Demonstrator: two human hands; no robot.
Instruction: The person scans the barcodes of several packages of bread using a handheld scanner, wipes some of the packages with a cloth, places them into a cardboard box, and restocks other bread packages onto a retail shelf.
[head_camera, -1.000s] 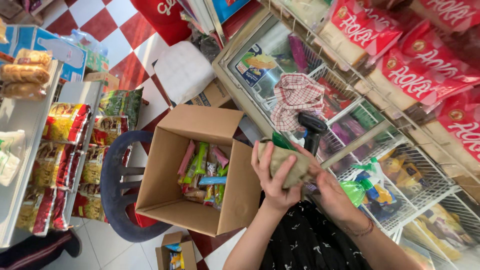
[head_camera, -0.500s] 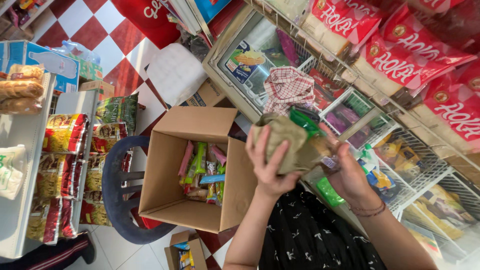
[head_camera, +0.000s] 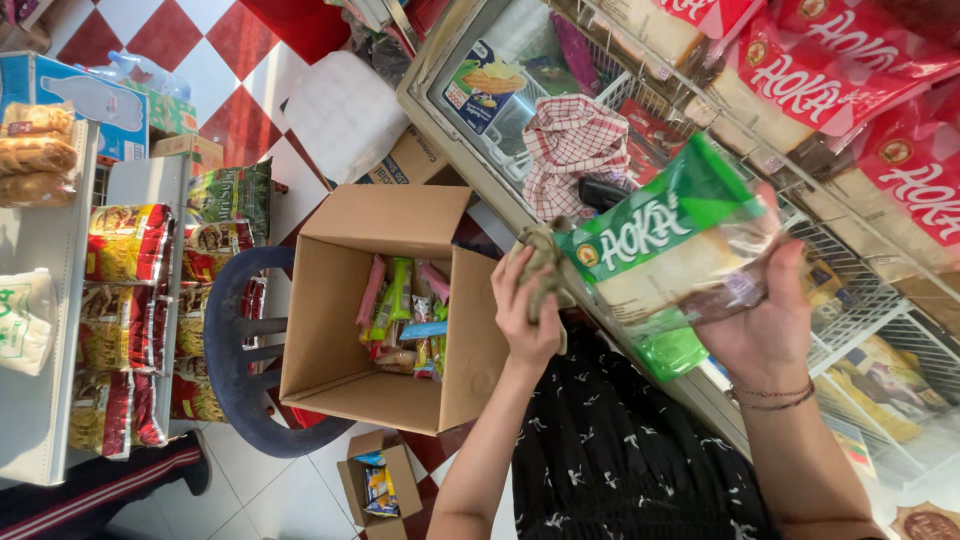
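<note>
The green snack pack (head_camera: 668, 240) is sitting up in the right hand (head_camera: 765, 325), held out over the edge of the glass-topped freezer (head_camera: 470, 110). It's a see-through bag with a bright green printed band across the top and pale, cake-looking slabs showing through the clear part, plus a green tail sticking out at the bottom. The right hand's fingers are wrapping round the far end of the pack, thumb on top, gripping it firmly. The left hand (head_camera: 525, 310) is bunching up a drab olive cloth (head_camera: 543, 265) and pressing it against the near end of the pack, fingers curled tight on it. Below the hands, an open cardboard box (head_camera: 335, 300) is resting on a dark blue plastic chair (head_camera: 235, 370), with long colourful snack sticks (head_camera: 405, 320) piled inside. A red checked cloth (head_camera: 575, 150) is lying on the freezer lid.
</note>
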